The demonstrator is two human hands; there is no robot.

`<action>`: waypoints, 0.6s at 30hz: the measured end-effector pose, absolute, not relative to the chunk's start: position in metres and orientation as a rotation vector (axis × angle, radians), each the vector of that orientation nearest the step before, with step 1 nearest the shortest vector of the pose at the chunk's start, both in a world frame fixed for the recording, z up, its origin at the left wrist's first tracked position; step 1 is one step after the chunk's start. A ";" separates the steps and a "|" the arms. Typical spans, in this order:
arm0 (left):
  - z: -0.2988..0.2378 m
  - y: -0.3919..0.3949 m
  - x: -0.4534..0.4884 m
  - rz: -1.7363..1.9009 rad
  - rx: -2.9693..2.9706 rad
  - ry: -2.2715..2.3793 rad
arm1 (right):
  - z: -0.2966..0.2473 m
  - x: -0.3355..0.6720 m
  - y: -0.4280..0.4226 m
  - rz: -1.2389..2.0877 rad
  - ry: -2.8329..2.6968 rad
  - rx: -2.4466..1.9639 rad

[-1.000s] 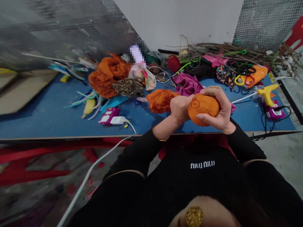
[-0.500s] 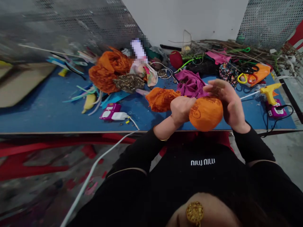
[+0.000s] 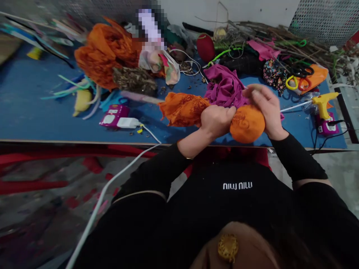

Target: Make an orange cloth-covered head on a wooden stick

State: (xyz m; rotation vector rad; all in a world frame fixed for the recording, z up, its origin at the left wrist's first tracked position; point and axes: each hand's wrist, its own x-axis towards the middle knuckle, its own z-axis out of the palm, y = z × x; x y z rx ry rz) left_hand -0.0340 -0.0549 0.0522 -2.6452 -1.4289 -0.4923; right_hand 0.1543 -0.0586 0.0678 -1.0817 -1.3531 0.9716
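Note:
A round orange fabric ball (image 3: 246,125) with a darker printed swirl is held just over the near edge of the blue table (image 3: 42,119). My left hand (image 3: 217,120) is a closed fist around the gathered neck of the cloth, and the loose orange tail (image 3: 182,109) spreads out to its left. My right hand (image 3: 266,108) rests against the ball's far right side, with its fingers curved over the top. Black sleeves cover both of my arms.
Magenta cloth (image 3: 224,87) lies just behind my hands. Further back are an orange fabric heap (image 3: 105,54), a red ball (image 3: 205,46), scissors (image 3: 297,80) and twigs. A yellow glue gun (image 3: 322,101) and its cable sit at right; a plugged white adapter (image 3: 126,122) at left.
My right hand lifted off the ball about half a second ago and has come back against its right side. The view has tipped down and the ball sits slightly lower.

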 end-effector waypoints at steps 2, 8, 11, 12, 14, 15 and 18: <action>0.059 -0.040 -0.016 -0.418 -2.586 -1.619 | 0.062 0.165 -0.040 0.744 -1.213 -1.168; 0.054 0.005 0.027 -0.351 -2.579 -1.865 | 0.034 0.174 -0.002 0.449 -1.438 -1.426; 0.038 0.012 0.031 -0.274 -2.632 -1.937 | 0.024 0.167 0.016 0.395 -1.613 -1.613; 0.033 0.013 0.031 -0.248 -2.641 -1.970 | 0.022 0.164 0.023 0.400 -1.675 -1.669; 0.028 0.015 0.029 -0.206 -2.645 -2.038 | 0.023 0.159 0.038 0.429 -1.787 -1.773; 0.027 0.017 0.028 -0.191 -2.649 -2.069 | 0.023 0.157 0.047 0.446 -1.832 -1.817; 0.028 0.028 0.027 -0.156 -2.669 -2.143 | 0.023 0.157 0.074 0.475 -1.933 -1.894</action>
